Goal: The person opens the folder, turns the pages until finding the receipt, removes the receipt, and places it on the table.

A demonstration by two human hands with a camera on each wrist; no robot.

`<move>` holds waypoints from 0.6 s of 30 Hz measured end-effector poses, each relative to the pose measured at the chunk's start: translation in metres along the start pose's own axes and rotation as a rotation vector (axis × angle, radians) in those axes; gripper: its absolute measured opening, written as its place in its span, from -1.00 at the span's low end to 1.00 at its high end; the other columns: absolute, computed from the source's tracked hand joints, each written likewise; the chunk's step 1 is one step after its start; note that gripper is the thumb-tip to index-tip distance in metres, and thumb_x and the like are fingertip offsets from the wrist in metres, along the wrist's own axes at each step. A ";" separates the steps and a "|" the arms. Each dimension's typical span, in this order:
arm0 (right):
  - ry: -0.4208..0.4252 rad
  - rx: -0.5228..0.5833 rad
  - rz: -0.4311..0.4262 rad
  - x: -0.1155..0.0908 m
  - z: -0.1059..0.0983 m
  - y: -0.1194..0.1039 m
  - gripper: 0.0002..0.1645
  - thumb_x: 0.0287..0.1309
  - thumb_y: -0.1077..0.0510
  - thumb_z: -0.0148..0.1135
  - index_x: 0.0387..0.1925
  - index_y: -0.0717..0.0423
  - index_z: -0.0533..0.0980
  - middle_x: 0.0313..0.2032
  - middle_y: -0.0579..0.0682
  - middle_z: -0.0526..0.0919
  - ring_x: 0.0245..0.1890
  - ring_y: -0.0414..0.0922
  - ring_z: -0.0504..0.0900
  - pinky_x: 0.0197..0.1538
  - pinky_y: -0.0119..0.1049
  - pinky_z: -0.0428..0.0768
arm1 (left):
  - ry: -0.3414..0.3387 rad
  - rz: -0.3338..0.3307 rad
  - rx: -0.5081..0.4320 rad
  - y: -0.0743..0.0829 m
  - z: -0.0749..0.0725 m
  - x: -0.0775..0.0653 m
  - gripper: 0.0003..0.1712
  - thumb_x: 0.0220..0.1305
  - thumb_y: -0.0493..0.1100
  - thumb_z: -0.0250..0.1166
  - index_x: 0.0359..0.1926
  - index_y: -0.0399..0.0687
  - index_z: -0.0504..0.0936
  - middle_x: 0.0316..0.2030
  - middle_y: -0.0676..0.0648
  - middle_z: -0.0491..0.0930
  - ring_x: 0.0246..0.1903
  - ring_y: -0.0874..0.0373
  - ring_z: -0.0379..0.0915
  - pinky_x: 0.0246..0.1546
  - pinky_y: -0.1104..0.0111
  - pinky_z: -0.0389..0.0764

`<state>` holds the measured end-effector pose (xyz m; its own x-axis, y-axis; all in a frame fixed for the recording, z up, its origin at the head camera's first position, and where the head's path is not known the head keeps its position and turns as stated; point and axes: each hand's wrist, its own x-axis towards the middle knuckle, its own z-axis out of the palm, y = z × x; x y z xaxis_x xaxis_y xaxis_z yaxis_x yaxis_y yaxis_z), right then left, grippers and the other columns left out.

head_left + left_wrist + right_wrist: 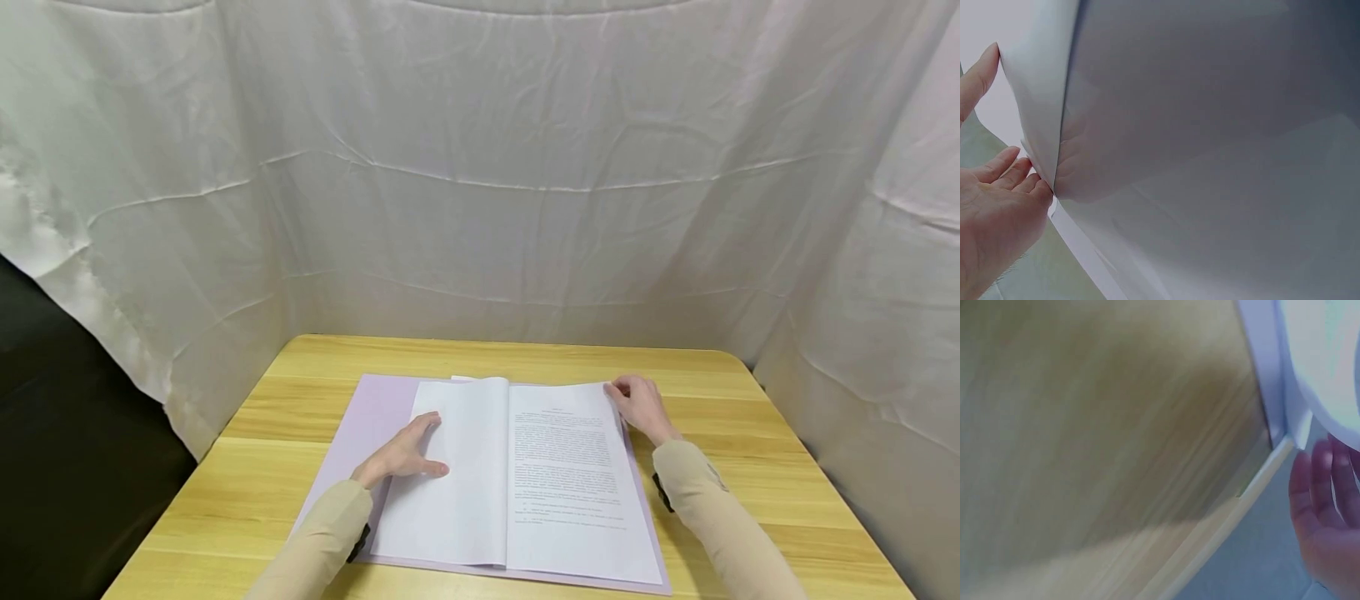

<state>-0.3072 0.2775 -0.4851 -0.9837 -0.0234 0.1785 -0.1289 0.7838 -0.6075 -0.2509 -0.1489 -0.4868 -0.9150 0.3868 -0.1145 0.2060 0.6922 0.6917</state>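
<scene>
A lilac folder (372,410) lies spread on the table with loose-leaf pages in it. My left hand (401,454) rests on the blank left page (468,492), its thumb and fingers spread apart. In the left wrist view, the fingertips of that hand (1007,212) are at the edge of a sheet (1197,187) that fills most of the picture. At the top right corner of the printed page (566,458), my right hand (641,408) pinches the paper between thumb and fingers. The right wrist view shows the right hand (1329,512) beneath a curved page edge (1322,375); its thumb is hidden.
The wood-grain table (735,442) extends around the folder. White cloth (525,208) hangs behind and along the sides. A black surface (67,433) shows at the far left. Each wrist wears a black strap (360,542) by a beige sleeve (318,533).
</scene>
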 end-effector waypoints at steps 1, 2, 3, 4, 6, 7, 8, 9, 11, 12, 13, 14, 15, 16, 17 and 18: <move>-0.008 0.018 0.003 -0.001 -0.001 -0.001 -0.67 0.42 0.13 0.14 -0.07 0.35 0.64 -0.17 0.30 0.74 -0.26 0.03 0.65 -0.24 -0.28 0.55 | -0.002 -0.002 -0.001 0.000 0.000 0.000 0.07 0.05 -0.13 0.57 0.46 -0.41 0.18 0.49 -0.41 0.15 0.51 -0.35 0.04 0.53 -0.19 0.08; -0.021 0.040 0.010 -0.002 -0.001 -0.001 -0.65 0.42 0.14 0.14 -0.03 0.37 0.62 -0.14 0.33 0.74 -0.23 0.06 0.69 -0.23 -0.26 0.60 | -0.003 -0.002 -0.001 -0.001 0.000 0.000 0.07 0.05 -0.13 0.57 0.46 -0.40 0.19 0.49 -0.41 0.15 0.50 -0.35 0.04 0.53 -0.19 0.09; -0.042 0.061 0.013 -0.004 -0.002 -0.002 -0.63 0.41 0.16 0.14 0.02 0.41 0.58 -0.12 0.37 0.73 -0.22 0.09 0.72 -0.23 -0.23 0.64 | -0.004 -0.001 -0.002 -0.001 0.000 0.000 0.07 0.05 -0.13 0.57 0.46 -0.40 0.19 0.49 -0.41 0.15 0.50 -0.36 0.04 0.53 -0.20 0.09; -0.066 0.085 0.026 -0.006 -0.003 -0.002 -0.60 0.40 0.17 0.15 0.08 0.43 0.54 -0.09 0.41 0.71 -0.19 0.12 0.74 -0.23 -0.19 0.69 | -0.006 0.000 -0.002 -0.001 0.000 0.000 0.07 0.05 -0.13 0.57 0.46 -0.40 0.19 0.49 -0.41 0.15 0.50 -0.36 0.03 0.53 -0.20 0.08; -0.121 0.134 0.064 -0.009 -0.005 -0.004 -0.51 0.38 0.18 0.16 0.20 0.45 0.46 -0.03 0.46 0.68 -0.15 0.18 0.76 -0.23 -0.12 0.74 | -0.007 0.007 -0.002 -0.002 0.000 0.000 0.07 0.05 -0.13 0.57 0.46 -0.40 0.19 0.49 -0.42 0.15 0.50 -0.37 0.03 0.52 -0.20 0.08; -0.146 0.151 0.077 -0.011 -0.006 -0.005 -0.47 0.37 0.19 0.18 0.24 0.46 0.41 -0.01 0.49 0.67 -0.13 0.20 0.76 -0.21 -0.10 0.76 | -0.007 0.011 -0.001 -0.003 0.000 0.000 0.07 0.05 -0.13 0.57 0.46 -0.41 0.19 0.49 -0.42 0.15 0.50 -0.37 0.03 0.52 -0.21 0.09; -0.171 0.167 0.092 -0.013 -0.006 -0.005 -0.42 0.37 0.19 0.19 0.28 0.47 0.37 0.01 0.51 0.64 -0.12 0.22 0.76 -0.20 -0.09 0.77 | -0.006 0.015 -0.001 -0.003 0.000 0.001 0.07 0.05 -0.13 0.57 0.46 -0.41 0.19 0.49 -0.42 0.15 0.50 -0.37 0.03 0.52 -0.21 0.09; -0.193 0.179 0.105 -0.015 -0.007 -0.006 -0.38 0.36 0.18 0.20 0.32 0.47 0.33 0.04 0.52 0.63 -0.10 0.22 0.75 -0.19 -0.08 0.77 | -0.007 0.017 -0.005 -0.003 0.000 0.001 0.07 0.05 -0.13 0.56 0.46 -0.41 0.19 0.49 -0.42 0.15 0.50 -0.37 0.03 0.52 -0.21 0.08; -0.228 0.213 0.130 -0.018 -0.009 -0.007 -0.30 0.35 0.16 0.23 0.37 0.45 0.28 0.09 0.53 0.59 -0.06 0.21 0.74 -0.17 -0.10 0.76 | -0.006 0.023 -0.008 -0.004 0.000 0.001 0.07 0.05 -0.14 0.56 0.45 -0.42 0.18 0.49 -0.43 0.15 0.50 -0.38 0.03 0.52 -0.22 0.08; -0.245 0.233 0.138 -0.020 -0.010 -0.008 -0.28 0.35 0.15 0.24 0.39 0.45 0.25 0.10 0.53 0.58 -0.07 0.20 0.74 -0.17 -0.11 0.76 | -0.006 0.025 -0.009 -0.004 0.000 0.001 0.07 0.05 -0.14 0.56 0.45 -0.42 0.19 0.48 -0.43 0.16 0.50 -0.38 0.03 0.51 -0.22 0.09; -0.259 0.258 0.146 -0.021 -0.011 -0.008 -0.26 0.34 0.15 0.25 0.40 0.44 0.24 0.10 0.52 0.59 -0.08 0.17 0.75 -0.17 -0.13 0.75 | -0.005 0.025 -0.012 -0.004 0.000 0.001 0.07 0.05 -0.14 0.56 0.45 -0.42 0.19 0.48 -0.43 0.16 0.50 -0.38 0.03 0.51 -0.22 0.09; -0.272 0.291 0.151 -0.023 -0.011 -0.008 -0.24 0.34 0.15 0.26 0.41 0.43 0.22 0.09 0.51 0.60 -0.11 0.13 0.76 -0.19 -0.14 0.75 | -0.006 0.024 -0.015 -0.003 0.000 0.000 0.07 0.05 -0.14 0.56 0.45 -0.42 0.18 0.48 -0.43 0.16 0.50 -0.38 0.03 0.51 -0.22 0.08; -0.288 0.321 0.155 -0.024 -0.012 -0.008 -0.22 0.33 0.15 0.27 0.42 0.43 0.20 0.06 0.49 0.63 -0.15 0.08 0.77 -0.21 -0.15 0.75 | -0.006 0.026 -0.017 -0.003 0.000 0.000 0.07 0.05 -0.15 0.56 0.45 -0.42 0.18 0.48 -0.43 0.16 0.50 -0.38 0.03 0.51 -0.22 0.08; -0.303 0.352 0.157 -0.026 -0.012 -0.008 -0.19 0.33 0.16 0.27 0.44 0.44 0.17 0.03 0.47 0.65 -0.20 0.04 0.78 -0.24 -0.17 0.74 | -0.006 0.028 -0.017 -0.003 0.000 0.000 0.07 0.04 -0.15 0.56 0.45 -0.43 0.19 0.48 -0.44 0.16 0.49 -0.39 0.03 0.51 -0.23 0.08; -0.315 0.380 0.160 -0.027 -0.013 -0.007 -0.18 0.33 0.16 0.28 0.45 0.43 0.16 0.01 0.45 0.68 -0.24 -0.01 0.78 -0.27 -0.18 0.74 | -0.004 0.029 -0.014 -0.003 0.000 0.001 0.07 0.04 -0.15 0.56 0.45 -0.43 0.19 0.48 -0.44 0.16 0.49 -0.39 0.03 0.51 -0.22 0.08; -0.329 0.411 0.163 -0.028 -0.013 -0.007 -0.16 0.33 0.17 0.28 0.46 0.43 0.13 0.00 0.43 0.69 -0.26 -0.04 0.78 -0.29 -0.19 0.73 | -0.003 0.031 -0.011 -0.003 0.000 0.001 0.06 0.04 -0.15 0.56 0.45 -0.43 0.19 0.48 -0.44 0.16 0.49 -0.39 0.03 0.51 -0.22 0.09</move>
<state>-0.2768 0.2808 -0.4759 -0.9739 -0.1666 -0.1541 0.0543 0.4882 -0.8710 -0.2520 -0.1505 -0.4888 -0.9073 0.4098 -0.0945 0.2306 0.6729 0.7029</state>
